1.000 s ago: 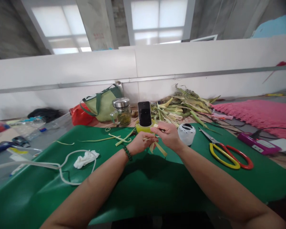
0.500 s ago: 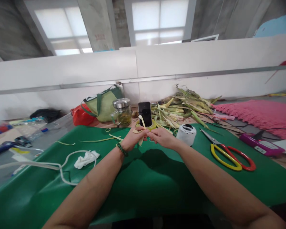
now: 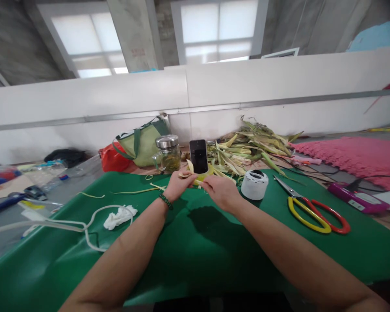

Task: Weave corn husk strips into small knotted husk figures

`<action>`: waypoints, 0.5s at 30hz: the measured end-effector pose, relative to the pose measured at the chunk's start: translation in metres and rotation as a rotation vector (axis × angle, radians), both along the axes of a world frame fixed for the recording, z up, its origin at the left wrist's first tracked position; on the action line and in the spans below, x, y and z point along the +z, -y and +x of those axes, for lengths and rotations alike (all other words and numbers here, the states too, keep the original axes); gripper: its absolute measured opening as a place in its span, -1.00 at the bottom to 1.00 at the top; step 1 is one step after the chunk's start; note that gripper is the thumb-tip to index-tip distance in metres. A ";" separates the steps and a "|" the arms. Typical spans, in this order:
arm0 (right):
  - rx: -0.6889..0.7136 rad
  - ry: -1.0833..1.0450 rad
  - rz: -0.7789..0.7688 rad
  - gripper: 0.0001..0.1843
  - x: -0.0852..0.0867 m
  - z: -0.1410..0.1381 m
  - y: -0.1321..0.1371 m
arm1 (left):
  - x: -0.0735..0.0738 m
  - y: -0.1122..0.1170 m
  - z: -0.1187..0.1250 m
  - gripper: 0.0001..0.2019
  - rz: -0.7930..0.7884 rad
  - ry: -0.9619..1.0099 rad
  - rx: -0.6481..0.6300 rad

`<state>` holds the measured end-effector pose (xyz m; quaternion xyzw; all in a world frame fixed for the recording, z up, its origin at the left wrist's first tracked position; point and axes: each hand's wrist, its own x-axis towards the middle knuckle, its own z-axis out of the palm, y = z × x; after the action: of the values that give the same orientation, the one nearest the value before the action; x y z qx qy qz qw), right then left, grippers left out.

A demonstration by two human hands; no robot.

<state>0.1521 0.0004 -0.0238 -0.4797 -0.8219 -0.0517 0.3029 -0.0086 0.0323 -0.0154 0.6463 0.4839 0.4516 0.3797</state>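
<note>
In the head view my left hand (image 3: 178, 185), wearing a green bead bracelet, is closed on a pale corn husk strip (image 3: 190, 166) whose end sticks up above the fingers. My right hand (image 3: 222, 191) is closed in a pinch just to the right; a short yellowish bit of husk spans the small gap between the two hands. Its held end is hidden by the fingers. Behind the hands a black phone (image 3: 198, 156) stands upright in front of a yellow-green round object (image 3: 209, 169). A white spool (image 3: 255, 184) stands to the right of my right hand.
Scissors (image 3: 307, 208) with yellow and red handles lie on the green mat (image 3: 214, 260). A husk pile (image 3: 256, 138), a lidded glass jar (image 3: 167, 154) and a green bag (image 3: 143, 145) stand at the back. White tissue (image 3: 120, 216) and a pale cable (image 3: 84, 226) lie left.
My hands have moved slightly apart, my right hand shifting right and turning. The upright husk end now sits lower and further left. The view has shifted slightly.
</note>
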 end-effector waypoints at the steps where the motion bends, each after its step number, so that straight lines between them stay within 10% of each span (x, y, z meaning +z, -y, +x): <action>1: 0.025 -0.039 0.040 -0.74 0.000 0.000 0.000 | -0.002 -0.001 0.001 -0.80 0.055 -0.063 -0.015; 9: 0.171 -0.170 -0.011 -0.75 -0.001 0.003 -0.003 | -0.025 0.005 0.020 -0.79 0.162 -0.124 -0.181; 15: 0.289 -0.041 0.245 -0.70 -0.009 -0.001 0.000 | -0.031 0.003 0.027 -0.66 0.110 -0.108 -0.129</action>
<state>0.1510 0.0009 -0.0332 -0.3170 -0.8634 -0.0975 0.3801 0.0184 0.0295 -0.0463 0.7193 0.4355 0.4166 0.3454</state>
